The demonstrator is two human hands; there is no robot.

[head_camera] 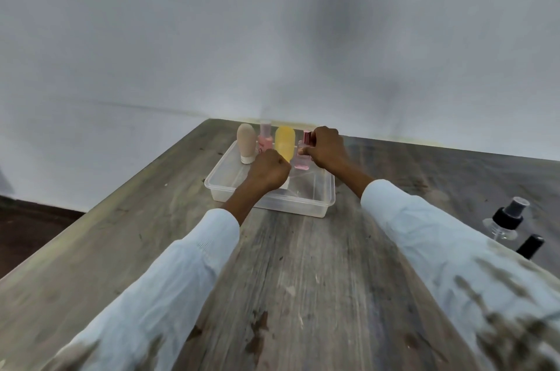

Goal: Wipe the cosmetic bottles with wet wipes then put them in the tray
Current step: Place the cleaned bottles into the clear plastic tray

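At the far end of the tray [315,206], my right hand [325,148] held the small pink bottle [303,158], fingers clamped round it, standing it beside the yellow bottle [285,141]. My left hand [268,172] was fisted on a white wipe [285,184]. Two black-capped bottles [509,217] waited well apart on the desk [303,279].

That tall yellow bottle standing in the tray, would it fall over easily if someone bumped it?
Probably yes. The yellow bottle is tall and narrow and stands on its small end, so a nudge could tip it. Its rounded body would likely roll once down, though the tray walls should stop it. It looks like soft plastic, so it is unlikely to break.
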